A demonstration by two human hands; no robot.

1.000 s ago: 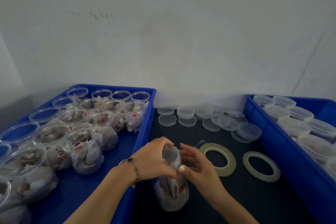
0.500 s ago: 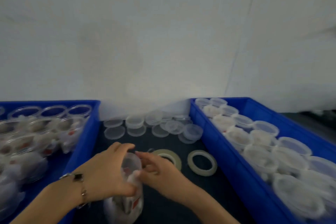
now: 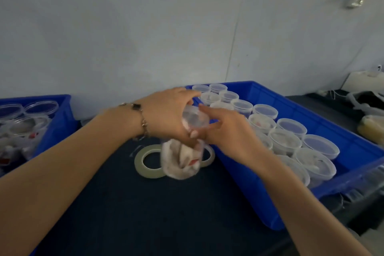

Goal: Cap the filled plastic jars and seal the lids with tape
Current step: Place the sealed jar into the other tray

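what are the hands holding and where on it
Both hold one clear plastic jar stuffed with white packets: the left hand grips its top near the lid, and the right hand pinches the same end.

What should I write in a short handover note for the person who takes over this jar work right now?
Left hand: grips the top of the filled jar, held above the dark table.
Right hand: fingers on the jar's clear lid; whether tape is already on it cannot be seen.
Tape rolls: on the table under the jar, one mostly hidden behind it.
Right blue bin: rows of capped jars, so many look done.
Left blue bin: open jars waiting for lids.
Left to do: finish this jar, put it in the right bin, go on with the open ones.
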